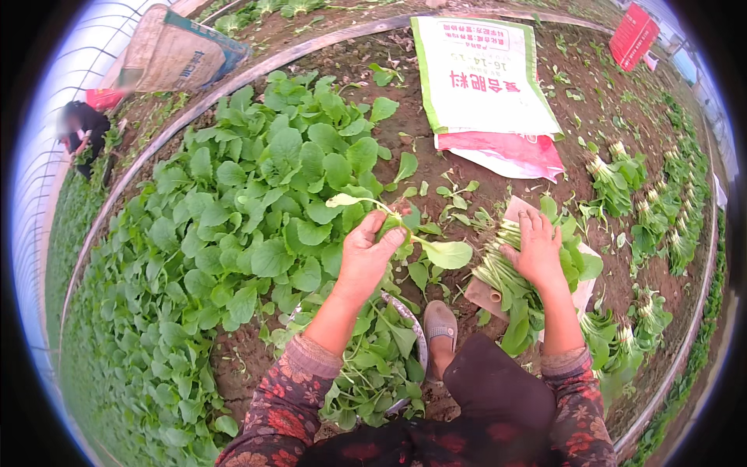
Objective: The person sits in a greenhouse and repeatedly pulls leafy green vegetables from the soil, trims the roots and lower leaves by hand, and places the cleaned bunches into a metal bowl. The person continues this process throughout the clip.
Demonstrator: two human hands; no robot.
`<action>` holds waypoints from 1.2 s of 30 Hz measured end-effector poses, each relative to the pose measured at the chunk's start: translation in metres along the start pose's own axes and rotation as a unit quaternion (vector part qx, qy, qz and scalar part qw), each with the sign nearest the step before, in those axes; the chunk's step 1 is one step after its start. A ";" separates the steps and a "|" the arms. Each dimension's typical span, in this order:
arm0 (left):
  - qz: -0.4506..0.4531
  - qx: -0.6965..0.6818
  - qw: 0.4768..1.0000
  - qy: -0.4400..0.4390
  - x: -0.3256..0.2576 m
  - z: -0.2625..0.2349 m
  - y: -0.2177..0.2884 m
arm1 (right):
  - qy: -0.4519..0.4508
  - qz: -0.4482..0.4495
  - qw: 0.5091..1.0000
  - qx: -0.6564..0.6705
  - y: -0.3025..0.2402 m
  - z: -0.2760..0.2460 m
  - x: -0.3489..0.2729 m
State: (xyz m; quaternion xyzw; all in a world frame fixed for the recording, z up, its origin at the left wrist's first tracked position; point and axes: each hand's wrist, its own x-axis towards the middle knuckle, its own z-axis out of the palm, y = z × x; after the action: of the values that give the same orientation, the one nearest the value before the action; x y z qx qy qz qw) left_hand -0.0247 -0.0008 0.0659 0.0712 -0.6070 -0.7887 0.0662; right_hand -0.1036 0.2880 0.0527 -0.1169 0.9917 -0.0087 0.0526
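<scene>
Pinched between the thumb and fingers of my left hand (364,255) is a small leafy green seedling (447,254); its pale stem and soil-covered roots stick out above the grip. My right hand (538,251) lies palm down, fingers stretched, on a pile of leafy greens (502,268) whose pale root ends point up and left. Under that pile is a flat piece of brown cardboard (484,296) on the soil. Below my left forearm, a basin (414,317) holds loose greens, its rim partly hidden by leaves and my arm.
A dense bed of greens (194,257) fills the left side. Ahead lies a white and green sack (486,78) on the soil. Tied bunches (615,179) lie along the right. A red sign (634,37) stands far right; another person (85,132) crouches far left.
</scene>
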 end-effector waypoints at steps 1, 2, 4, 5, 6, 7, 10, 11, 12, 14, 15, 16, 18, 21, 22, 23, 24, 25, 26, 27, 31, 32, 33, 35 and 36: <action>-0.003 -0.011 1.000 0.003 -0.014 -0.006 0.016 | -0.003 -0.021 0.999 0.029 -0.009 -0.014 -0.003; -0.005 -0.023 1.000 0.006 -0.029 -0.012 0.031 | -0.008 -0.043 0.997 0.058 -0.018 -0.030 -0.005; -0.010 -0.068 0.997 0.032 -0.062 -0.021 0.058 | 0.063 -0.147 0.981 0.108 -0.038 -0.044 -0.015; -0.009 -0.074 0.996 0.039 -0.081 -0.025 0.066 | 0.034 -0.191 0.967 0.165 -0.046 -0.047 -0.025; 0.001 -0.077 0.996 0.050 -0.100 -0.031 0.076 | 0.007 -0.243 0.944 0.221 -0.062 -0.062 -0.033; 0.008 -0.068 0.996 0.061 -0.118 -0.030 0.087 | -0.020 -0.303 0.912 0.275 -0.084 -0.078 -0.041; 0.022 -0.122 0.990 0.060 -0.168 -0.015 0.113 | -0.149 -0.388 0.800 0.432 -0.135 -0.106 -0.086; 0.050 -0.123 0.990 0.039 -0.179 -0.006 0.120 | -0.213 -0.386 0.755 0.486 -0.143 -0.109 -0.101; 0.082 -0.125 0.989 0.011 -0.192 0.007 0.137 | -0.281 -0.378 0.702 0.535 -0.152 -0.111 -0.116; 0.091 -0.131 0.987 0.027 -0.213 0.019 0.139 | -0.376 -0.328 0.604 0.622 -0.178 -0.125 -0.156; 0.120 -0.138 0.983 0.024 -0.221 0.020 0.137 | -0.380 -0.303 0.580 0.654 -0.188 -0.137 -0.179; 0.128 -0.145 0.981 0.035 -0.238 0.022 0.151 | -0.370 -0.265 0.586 0.670 -0.194 -0.140 -0.192; 0.140 -0.158 0.976 0.047 -0.265 0.025 0.178 | -0.383 -0.252 0.561 0.689 -0.207 -0.150 -0.219; 0.195 -0.128 0.969 0.082 -0.285 0.026 0.193 | -0.397 -0.257 0.532 0.702 -0.214 -0.142 -0.244; 0.195 -0.116 0.971 0.080 -0.290 0.021 0.195 | -0.394 -0.258 0.538 0.699 -0.220 -0.138 -0.255; 0.190 -0.123 0.970 0.094 -0.296 0.019 0.196 | -0.389 -0.258 0.545 0.697 -0.224 -0.139 -0.264; 0.183 -0.130 0.969 0.101 -0.306 0.017 0.206 | -0.390 -0.308 0.576 0.649 -0.225 -0.142 -0.267; 0.175 -0.137 0.969 0.107 -0.312 0.016 0.213 | -0.386 -0.332 0.596 0.621 -0.225 -0.141 -0.266; 0.187 -0.136 0.965 0.123 -0.308 0.012 0.210 | -0.381 -0.354 0.616 0.592 -0.223 -0.135 -0.261; 0.196 -0.161 0.959 0.127 -0.311 0.007 0.211 | -0.381 -0.374 0.631 0.563 -0.223 -0.129 -0.261; 0.211 -0.239 0.934 0.163 -0.314 -0.013 0.220 | -0.325 -0.459 0.676 0.477 -0.222 -0.114 -0.254; 0.215 -0.239 0.931 0.173 -0.316 -0.021 0.223 | -0.327 -0.453 0.674 0.484 -0.219 -0.108 -0.248; 0.217 -0.238 0.929 0.183 -0.316 -0.028 0.221 | -0.308 -0.436 0.692 0.486 -0.214 -0.105 -0.241; 0.228 -0.160 0.930 0.238 -0.316 -0.048 0.204 | -0.278 -0.406 0.719 0.491 -0.208 -0.102 -0.236; 0.167 -0.050 0.946 0.272 -0.317 -0.057 0.193 | -0.279 -0.367 0.725 0.511 -0.208 -0.108 -0.241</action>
State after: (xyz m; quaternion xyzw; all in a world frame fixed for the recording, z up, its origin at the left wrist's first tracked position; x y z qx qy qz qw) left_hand 0.3012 -0.0429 0.2479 0.1775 -0.5287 -0.7466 0.3627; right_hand 0.1661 0.1421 0.1907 -0.4244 0.6573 -0.4998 0.3716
